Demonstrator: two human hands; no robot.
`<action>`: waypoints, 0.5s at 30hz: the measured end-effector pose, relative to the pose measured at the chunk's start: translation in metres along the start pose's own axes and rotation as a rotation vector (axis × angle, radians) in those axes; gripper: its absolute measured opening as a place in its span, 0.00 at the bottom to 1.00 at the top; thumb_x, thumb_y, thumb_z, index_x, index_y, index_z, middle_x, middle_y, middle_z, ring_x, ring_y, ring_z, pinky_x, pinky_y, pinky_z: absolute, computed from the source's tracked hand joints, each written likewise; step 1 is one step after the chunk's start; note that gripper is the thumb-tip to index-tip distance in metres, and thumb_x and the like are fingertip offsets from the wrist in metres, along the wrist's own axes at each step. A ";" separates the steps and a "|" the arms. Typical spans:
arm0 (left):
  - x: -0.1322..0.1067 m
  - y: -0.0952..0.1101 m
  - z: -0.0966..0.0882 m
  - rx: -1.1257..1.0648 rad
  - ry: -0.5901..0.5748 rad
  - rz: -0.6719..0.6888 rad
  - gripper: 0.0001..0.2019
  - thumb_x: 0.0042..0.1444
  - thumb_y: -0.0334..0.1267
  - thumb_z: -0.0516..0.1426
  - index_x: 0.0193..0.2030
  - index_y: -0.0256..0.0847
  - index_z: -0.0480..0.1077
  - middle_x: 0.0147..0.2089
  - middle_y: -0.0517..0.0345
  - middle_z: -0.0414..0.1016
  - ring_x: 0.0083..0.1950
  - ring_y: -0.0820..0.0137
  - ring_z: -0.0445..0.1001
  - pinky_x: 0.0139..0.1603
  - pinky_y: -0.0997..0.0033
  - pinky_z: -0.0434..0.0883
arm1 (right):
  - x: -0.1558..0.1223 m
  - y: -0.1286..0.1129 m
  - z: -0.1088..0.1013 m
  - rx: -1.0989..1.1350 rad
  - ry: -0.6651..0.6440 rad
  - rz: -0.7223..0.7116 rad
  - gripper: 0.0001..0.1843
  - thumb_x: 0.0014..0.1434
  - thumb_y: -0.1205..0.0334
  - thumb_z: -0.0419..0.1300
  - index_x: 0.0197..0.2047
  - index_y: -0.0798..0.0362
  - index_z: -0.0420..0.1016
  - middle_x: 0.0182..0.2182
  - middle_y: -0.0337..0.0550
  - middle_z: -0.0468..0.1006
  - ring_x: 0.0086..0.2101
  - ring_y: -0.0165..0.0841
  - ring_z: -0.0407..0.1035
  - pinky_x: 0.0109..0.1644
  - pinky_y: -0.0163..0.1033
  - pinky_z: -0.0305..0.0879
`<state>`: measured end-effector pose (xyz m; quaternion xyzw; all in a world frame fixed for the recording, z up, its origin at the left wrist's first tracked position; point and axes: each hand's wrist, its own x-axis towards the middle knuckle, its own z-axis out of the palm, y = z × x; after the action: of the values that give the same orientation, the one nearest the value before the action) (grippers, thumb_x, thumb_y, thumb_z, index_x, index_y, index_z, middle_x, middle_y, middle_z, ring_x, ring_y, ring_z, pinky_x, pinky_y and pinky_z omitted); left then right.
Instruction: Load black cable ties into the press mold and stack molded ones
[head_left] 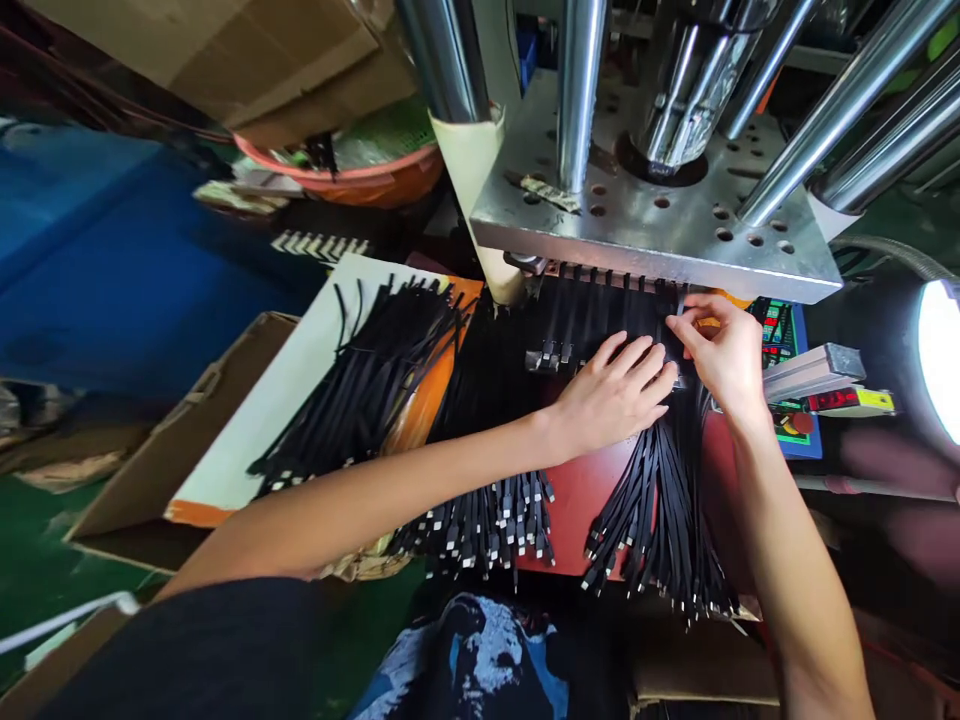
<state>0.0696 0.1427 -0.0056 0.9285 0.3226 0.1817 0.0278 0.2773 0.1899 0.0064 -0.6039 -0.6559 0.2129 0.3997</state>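
Black flat cables with metal-tipped plugs (592,305) lie in a row at the centre of the frame, their upper ends beneath the front edge of a thick, perforated silver metal plate (637,225) at upper right. The left hand (616,392) rests palm down over the row's lower part, fingers extended and slightly parted. The right hand (720,345) is at the row's right end, thumb and forefinger drawn together; whether they pinch a cable cannot be told. Below the left hand, a fanned bundle of black cables (656,500) spreads over a red work surface (568,515).
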 end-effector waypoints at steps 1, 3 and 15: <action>-0.002 0.005 0.003 -0.009 0.009 -0.032 0.23 0.73 0.37 0.54 0.72 0.37 0.67 0.76 0.36 0.65 0.79 0.47 0.60 0.79 0.40 0.52 | -0.009 -0.001 -0.003 -0.066 0.035 -0.041 0.20 0.67 0.51 0.64 0.57 0.53 0.80 0.40 0.47 0.82 0.27 0.33 0.72 0.32 0.39 0.70; -0.004 0.015 0.008 -0.022 0.020 -0.065 0.25 0.71 0.33 0.54 0.74 0.33 0.65 0.77 0.33 0.61 0.80 0.44 0.57 0.80 0.37 0.50 | -0.030 -0.003 -0.010 -0.228 0.000 -0.151 0.21 0.70 0.58 0.56 0.61 0.52 0.80 0.47 0.52 0.80 0.37 0.39 0.77 0.43 0.44 0.75; 0.075 -0.026 -0.006 0.002 -0.115 -0.296 0.32 0.72 0.39 0.48 0.77 0.22 0.57 0.80 0.34 0.56 0.81 0.43 0.53 0.81 0.33 0.43 | 0.025 0.006 0.012 -0.625 -0.165 -0.096 0.36 0.63 0.73 0.52 0.74 0.53 0.70 0.59 0.67 0.74 0.52 0.60 0.76 0.54 0.63 0.75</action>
<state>0.1063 0.2085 0.0189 0.8797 0.4539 0.1218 0.0718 0.2730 0.2171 0.0020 -0.6465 -0.7474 0.0304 0.1501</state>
